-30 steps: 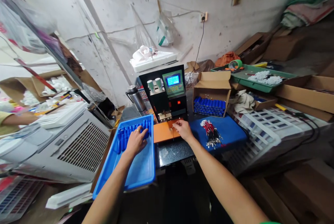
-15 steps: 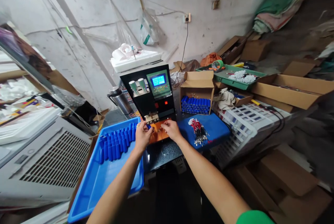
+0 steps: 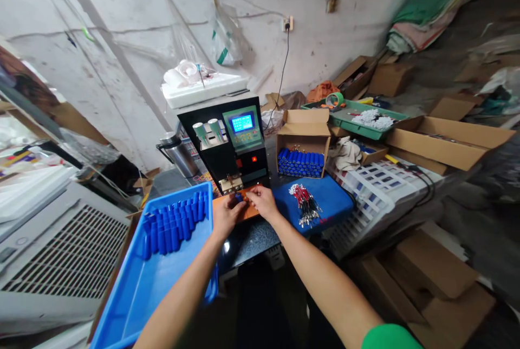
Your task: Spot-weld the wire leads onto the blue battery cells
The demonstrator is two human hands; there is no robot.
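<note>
Two bare hands meet at the middle of a workbench: the left hand (image 3: pixel 226 214) has its thumb and fingers drawn in around one blue cell (image 3: pixel 239 197), of which only a small patch shows; the right hand (image 3: pixel 263 202) faces it with fingers curled – too small to tell whether they close on anything. From left to right: a blue tray (image 3: pixel 140 284) slopes beside the left forearm, with rows of more cells (image 3: pixel 173 224) packed toward its far end. A steel flask (image 3: pixel 183 158) stands behind the tray. Next comes a black machine (image 3: pixel 221 167) with a lit screen (image 3: pixel 242 123), its metal head (image 3: pixel 231 183) just beyond the left fingertips. The held cell is at those fingertips, over or on an orange plate (image 3: pixel 248 213), just to the near side of the head and between the two hands – the left hand is the nearer, touching it, and the right hand is just beside it. Which way the cell's long axis points is hidden by the fingers. Right of the hands, a fan of red and black wires (image 3: pixel 304 205) lies on a blue pad (image 3: pixel 337 202), and behind it an open box (image 3: pixel 303 128) holds stacked blue cylinders (image 3: pixel 300 163)
</note>
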